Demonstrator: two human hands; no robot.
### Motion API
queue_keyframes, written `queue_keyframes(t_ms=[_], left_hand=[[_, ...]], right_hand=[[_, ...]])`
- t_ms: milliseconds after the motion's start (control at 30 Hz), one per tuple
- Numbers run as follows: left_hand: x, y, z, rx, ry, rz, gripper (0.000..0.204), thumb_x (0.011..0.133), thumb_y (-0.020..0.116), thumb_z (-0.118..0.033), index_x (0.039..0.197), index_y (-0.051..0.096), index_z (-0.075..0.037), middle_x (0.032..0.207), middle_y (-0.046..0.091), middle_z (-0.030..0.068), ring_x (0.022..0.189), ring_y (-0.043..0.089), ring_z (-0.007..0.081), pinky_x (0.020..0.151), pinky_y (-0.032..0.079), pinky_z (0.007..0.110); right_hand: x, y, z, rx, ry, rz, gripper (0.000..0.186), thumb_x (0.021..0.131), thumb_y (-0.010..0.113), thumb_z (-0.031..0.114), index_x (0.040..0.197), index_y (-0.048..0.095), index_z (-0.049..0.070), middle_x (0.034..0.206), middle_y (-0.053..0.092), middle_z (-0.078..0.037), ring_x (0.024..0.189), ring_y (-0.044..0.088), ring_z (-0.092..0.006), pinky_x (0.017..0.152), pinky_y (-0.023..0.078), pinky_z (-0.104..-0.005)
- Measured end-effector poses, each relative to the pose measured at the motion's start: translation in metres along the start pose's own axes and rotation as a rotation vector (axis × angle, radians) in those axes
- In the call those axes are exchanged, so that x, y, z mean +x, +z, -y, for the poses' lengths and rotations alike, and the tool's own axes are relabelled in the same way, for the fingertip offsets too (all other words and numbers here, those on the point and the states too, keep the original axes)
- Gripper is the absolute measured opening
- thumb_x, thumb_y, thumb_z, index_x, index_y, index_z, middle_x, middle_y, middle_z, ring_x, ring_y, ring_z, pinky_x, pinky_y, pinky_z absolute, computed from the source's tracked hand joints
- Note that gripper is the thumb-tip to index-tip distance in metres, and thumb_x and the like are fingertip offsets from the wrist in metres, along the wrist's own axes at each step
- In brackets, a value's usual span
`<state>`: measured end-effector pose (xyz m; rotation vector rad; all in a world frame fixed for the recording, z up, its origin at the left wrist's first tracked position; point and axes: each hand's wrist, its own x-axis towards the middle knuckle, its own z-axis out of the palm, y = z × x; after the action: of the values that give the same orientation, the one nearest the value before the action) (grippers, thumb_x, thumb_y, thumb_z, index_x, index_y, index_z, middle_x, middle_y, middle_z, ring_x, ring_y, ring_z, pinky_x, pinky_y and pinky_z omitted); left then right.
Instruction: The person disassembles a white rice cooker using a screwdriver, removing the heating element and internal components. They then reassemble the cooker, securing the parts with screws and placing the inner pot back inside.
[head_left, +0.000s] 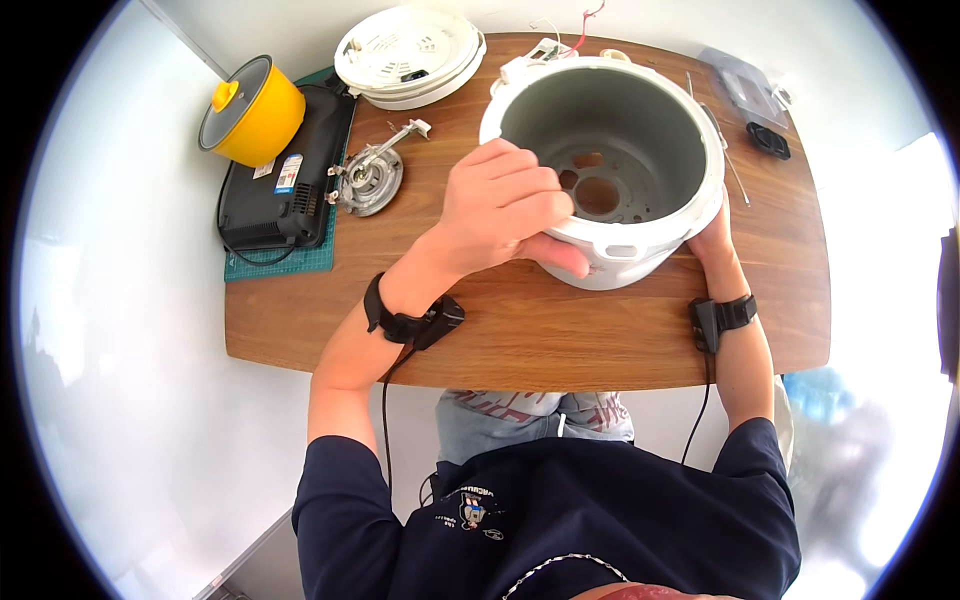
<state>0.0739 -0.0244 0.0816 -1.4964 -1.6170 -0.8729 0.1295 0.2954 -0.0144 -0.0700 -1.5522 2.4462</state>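
A white rice cooker body [604, 250], with a grey hollow inside and holes in its bottom, stands on the table in front of me. My left hand [512, 205] is closed over its left front rim, thumb down the outside and the other fingers curled at the edge. Against the right outer wall rests my right hand [712, 232], supporting the body from that side. Most of its fingers are hidden behind the white shell. To the left lies a round metal heating plate [372, 184] with a bracket across it.
A yellow lidded pot [262, 115] sits on a black appliance [262, 205], over a green cutting mat [300, 262]. White round cooker parts [415, 60] lie at the back left. At the right are a screwdriver [737, 170], a black object [768, 140] and a clear plastic box [745, 88].
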Motion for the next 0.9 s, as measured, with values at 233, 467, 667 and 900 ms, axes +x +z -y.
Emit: queue_keyframes(t_ms=[233,467,667,900], left_hand=[[0.010,-0.022,-0.015,-0.254,-0.485,-0.381,0.068,0.087,0.065,-0.070,0.094,0.062,-0.002,0.087,0.065,0.0042,0.074,0.059,0.0163,0.068,0.046,0.028],[0.012,-0.013,-0.005,-1.371,-1.181,-0.773,0.078,0.103,0.042,-0.066,0.143,0.048,0.001,0.130,0.064,0.0106,0.116,0.065,0.0203,0.095,0.058,0.038],[-0.030,0.024,0.008,-1.544,-1.457,-0.799,0.053,0.112,0.038,-0.047,0.139,0.054,-0.004,0.128,0.064,0.0092,0.112,0.067,0.0222,0.093,0.061,0.038],[-0.027,0.046,-0.019,-1.414,-1.716,-0.704,0.057,0.113,0.026,-0.050,0.141,0.050,-0.007,0.135,0.060,0.0071,0.120,0.062,0.0223,0.100,0.056,0.042]], right_hand=[[0.006,-0.017,-0.007,0.100,0.088,-0.032,0.032,0.106,0.050,0.013,0.136,0.057,0.002,0.122,0.068,-0.009,0.109,0.066,-0.0179,0.095,0.054,-0.0330],[0.004,-0.022,-0.012,0.221,0.048,0.002,0.028,0.108,0.047,0.014,0.131,0.059,0.001,0.120,0.068,-0.008,0.109,0.065,-0.0190,0.096,0.053,-0.0346],[-0.002,-0.012,-0.005,0.244,-0.055,0.172,0.031,0.110,0.044,0.017,0.133,0.056,-0.002,0.124,0.067,-0.009,0.112,0.065,-0.0204,0.099,0.053,-0.0351],[-0.003,-0.004,0.001,0.111,-0.068,0.104,0.033,0.109,0.050,0.021,0.133,0.056,0.000,0.118,0.068,-0.007,0.103,0.066,-0.0169,0.092,0.055,-0.0318]])
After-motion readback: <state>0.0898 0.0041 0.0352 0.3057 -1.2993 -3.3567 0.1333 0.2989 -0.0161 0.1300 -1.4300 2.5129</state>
